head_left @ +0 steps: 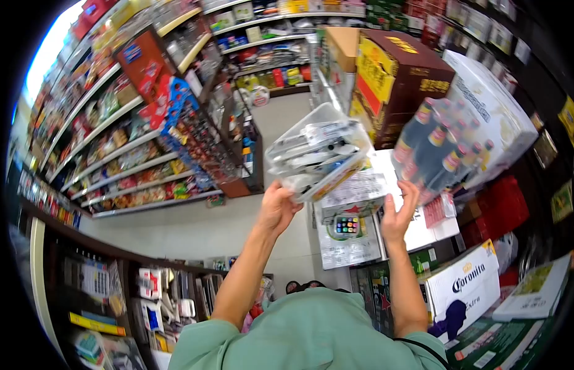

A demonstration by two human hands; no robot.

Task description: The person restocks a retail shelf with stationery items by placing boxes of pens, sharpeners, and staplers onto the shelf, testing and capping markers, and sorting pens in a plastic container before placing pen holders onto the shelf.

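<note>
My left hand is closed on the near left corner of a clear plastic bin. The bin is tilted and slightly blurred; inside lie several long, thin packaged items whose kind I cannot make out. Below the bin is a grey-white carton with a red star. My right hand has its fingers apart and holds nothing. It hovers at the near side of a shrink-wrapped pack of dark bottles; whether it touches the wrap I cannot tell. A small screen with coloured icons shows in front of the carton.
A brown carton and a white carton stand behind the bottles. A Corona Extra box is at the lower right. Snack shelves and a blue-edged display rack line the left. Tiled floor runs between.
</note>
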